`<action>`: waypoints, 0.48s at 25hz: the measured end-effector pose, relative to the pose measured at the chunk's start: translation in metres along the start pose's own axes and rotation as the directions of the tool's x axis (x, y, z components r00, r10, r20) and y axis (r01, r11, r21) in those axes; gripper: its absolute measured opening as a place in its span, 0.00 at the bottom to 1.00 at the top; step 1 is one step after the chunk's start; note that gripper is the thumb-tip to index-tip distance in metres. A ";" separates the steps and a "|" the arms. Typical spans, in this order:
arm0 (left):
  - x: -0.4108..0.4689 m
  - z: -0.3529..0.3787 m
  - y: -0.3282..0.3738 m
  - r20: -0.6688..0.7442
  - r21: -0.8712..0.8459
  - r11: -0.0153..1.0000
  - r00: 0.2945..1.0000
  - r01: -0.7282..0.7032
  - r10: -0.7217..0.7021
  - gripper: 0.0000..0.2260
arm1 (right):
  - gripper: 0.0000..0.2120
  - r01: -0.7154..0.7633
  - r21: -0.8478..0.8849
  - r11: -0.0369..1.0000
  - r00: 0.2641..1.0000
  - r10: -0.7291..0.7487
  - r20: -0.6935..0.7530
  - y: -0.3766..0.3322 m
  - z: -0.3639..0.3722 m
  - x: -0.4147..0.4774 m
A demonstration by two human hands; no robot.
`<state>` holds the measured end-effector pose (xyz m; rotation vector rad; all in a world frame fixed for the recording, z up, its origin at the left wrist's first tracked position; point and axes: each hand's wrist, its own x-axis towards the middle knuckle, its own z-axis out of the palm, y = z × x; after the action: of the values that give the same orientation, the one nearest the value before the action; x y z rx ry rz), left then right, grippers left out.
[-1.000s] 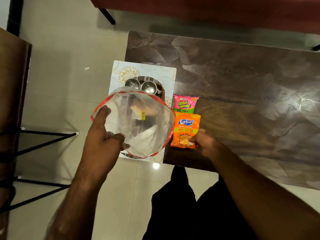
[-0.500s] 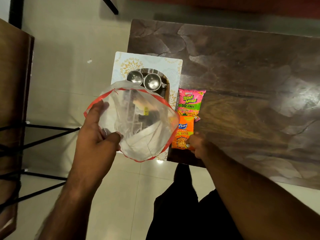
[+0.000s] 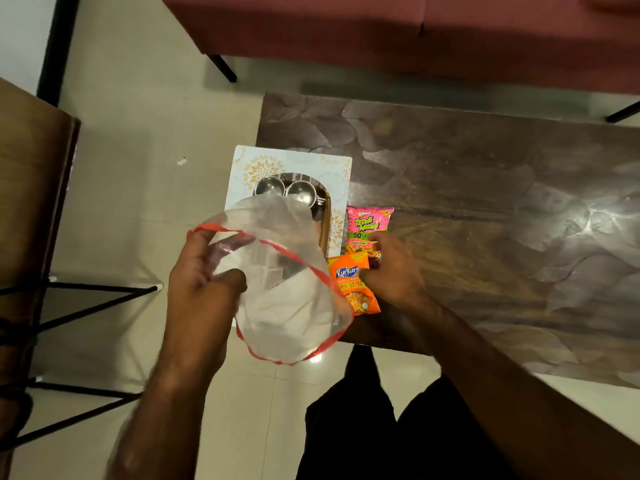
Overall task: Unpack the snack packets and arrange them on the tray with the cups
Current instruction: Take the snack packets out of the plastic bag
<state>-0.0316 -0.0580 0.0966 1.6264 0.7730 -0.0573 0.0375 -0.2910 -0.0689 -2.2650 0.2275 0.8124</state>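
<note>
Head view | plastic bag was gripped at its rim by left hand | right hand was laid over orange packet and pink packet, just right of tray | its grasp could not be told

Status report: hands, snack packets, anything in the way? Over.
Left hand grips plastic bag. Right hand on orange packet and pink packet, grip unclear. Both on table beside tray. Bag screens tray.

Plastic bag overhangs the tray; table rightward lies open.
</note>
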 end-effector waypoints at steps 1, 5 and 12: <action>-0.002 -0.002 0.007 0.003 -0.061 0.998 1.000 0.023 -0.023 0.32 | 0.32 -0.073 0.267 0.961 0.994 0.050 0.095 -0.014 -0.004 -0.003; 0.000 -0.007 0.030 0.072 -0.362 0.921 0.989 0.146 -0.128 0.29 | 0.30 -0.301 0.663 0.686 0.932 0.062 0.358 -0.050 -0.025 -0.015; -0.008 0.019 0.053 0.199 -0.271 0.950 0.974 0.158 -0.105 0.12 | 0.33 -0.348 0.776 0.526 0.843 -0.187 0.505 -0.090 -0.083 -0.058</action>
<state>-0.0039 -0.0788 0.1412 1.2747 0.7120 -0.1805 0.0666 -0.2851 0.0635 -1.0214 0.3745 1.0513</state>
